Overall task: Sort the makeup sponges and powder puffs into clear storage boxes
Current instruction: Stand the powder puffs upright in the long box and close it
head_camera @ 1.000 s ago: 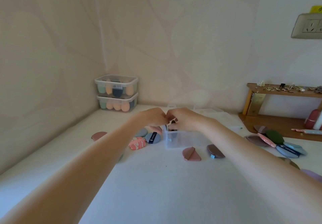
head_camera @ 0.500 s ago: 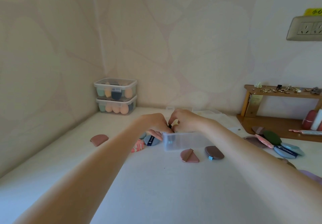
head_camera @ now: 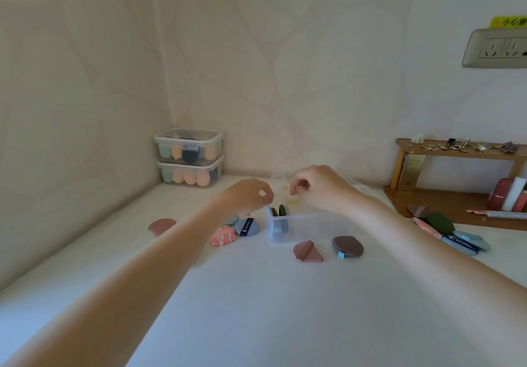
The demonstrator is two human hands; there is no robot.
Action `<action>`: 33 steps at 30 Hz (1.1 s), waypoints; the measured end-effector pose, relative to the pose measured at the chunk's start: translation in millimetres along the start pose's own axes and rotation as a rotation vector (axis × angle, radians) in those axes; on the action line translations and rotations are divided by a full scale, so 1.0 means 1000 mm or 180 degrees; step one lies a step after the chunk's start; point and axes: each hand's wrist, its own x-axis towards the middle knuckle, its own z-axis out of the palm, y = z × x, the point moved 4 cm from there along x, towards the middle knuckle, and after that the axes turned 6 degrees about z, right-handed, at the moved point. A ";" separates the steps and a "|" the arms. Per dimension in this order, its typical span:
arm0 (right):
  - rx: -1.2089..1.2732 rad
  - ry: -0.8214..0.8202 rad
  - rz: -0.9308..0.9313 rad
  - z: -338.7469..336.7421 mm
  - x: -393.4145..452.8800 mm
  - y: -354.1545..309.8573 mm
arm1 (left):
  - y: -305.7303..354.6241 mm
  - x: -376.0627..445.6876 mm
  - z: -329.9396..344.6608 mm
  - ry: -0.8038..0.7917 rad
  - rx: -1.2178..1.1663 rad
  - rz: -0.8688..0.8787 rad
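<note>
An open clear storage box (head_camera: 302, 228) stands mid-table, with a dark green puff (head_camera: 283, 212) and other puffs upright at its left end. My left hand (head_camera: 249, 198) hovers just left of the box, thumb and forefinger touching, with nothing in it. Above the box's back edge my right hand (head_camera: 320, 189) hangs with loosely curled fingers, also holding nothing. Loose puffs lie around: a pink teardrop one (head_camera: 307, 251), a brown round one (head_camera: 348, 246), a blue one with a dark strap (head_camera: 247, 226), a pink patterned one (head_camera: 222, 236) and a mauve one (head_camera: 161, 226).
Two closed clear boxes of sponges (head_camera: 189, 157) are stacked in the back left corner. A pile of green, blue and pink puffs (head_camera: 445, 228) lies at the right, before a wooden shelf (head_camera: 456, 151) with small items. A wall socket (head_camera: 496, 48) is at the upper right.
Both hands were pinched together over the box's left end. They have since lifted and parted, and upright puffs now show in the box.
</note>
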 end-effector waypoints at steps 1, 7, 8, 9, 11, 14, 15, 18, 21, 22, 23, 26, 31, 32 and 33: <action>0.0065 -0.0144 0.0013 -0.003 -0.008 0.002 | -0.001 -0.002 -0.004 0.0211 0.0096 0.0108; -0.0628 -0.1079 0.0505 0.042 -0.052 0.024 | 0.013 -0.020 0.002 0.0486 0.0253 0.0904; -0.0576 -0.1002 0.0505 0.046 -0.055 0.026 | 0.014 -0.021 0.007 0.0323 0.0307 0.0900; -0.0547 -0.0951 0.0463 0.049 -0.057 0.024 | 0.014 -0.023 0.011 0.0199 0.0365 0.0882; -0.0521 -0.0884 0.0381 0.052 -0.059 0.021 | 0.015 -0.024 0.015 0.0105 0.0503 0.0873; -0.0174 -0.0904 0.0334 0.048 -0.054 0.022 | 0.015 -0.025 0.011 0.0151 0.0546 0.0851; 0.0130 -0.0988 0.0354 0.042 -0.052 0.021 | 0.014 -0.025 0.009 0.0153 0.0524 0.0854; 0.1038 -0.0699 0.0329 0.012 -0.038 0.015 | 0.010 -0.021 0.006 0.0146 0.0271 0.0857; 0.0943 0.0483 0.0463 -0.012 -0.019 0.018 | 0.009 -0.015 0.008 0.0134 0.0057 0.0818; 0.0744 0.0673 0.0503 -0.011 -0.013 0.018 | 0.009 -0.014 0.010 0.0108 0.0048 0.0832; 0.0560 0.0723 0.0510 -0.007 -0.009 0.016 | 0.010 -0.013 0.011 0.0083 0.0056 0.0851; 0.0093 0.0518 0.0525 0.014 0.002 0.012 | 0.012 -0.012 0.013 0.0089 -0.0004 0.0867; -0.0522 0.0290 0.0633 0.036 0.008 0.003 | 0.012 -0.013 0.015 0.0244 -0.0001 0.0835; -0.0653 0.0189 0.0639 0.039 0.009 0.002 | 0.011 -0.013 0.016 0.0261 -0.0006 0.0833; -0.0770 0.0088 0.0645 0.040 0.010 0.002 | 0.011 -0.013 0.016 0.0270 -0.0021 0.0832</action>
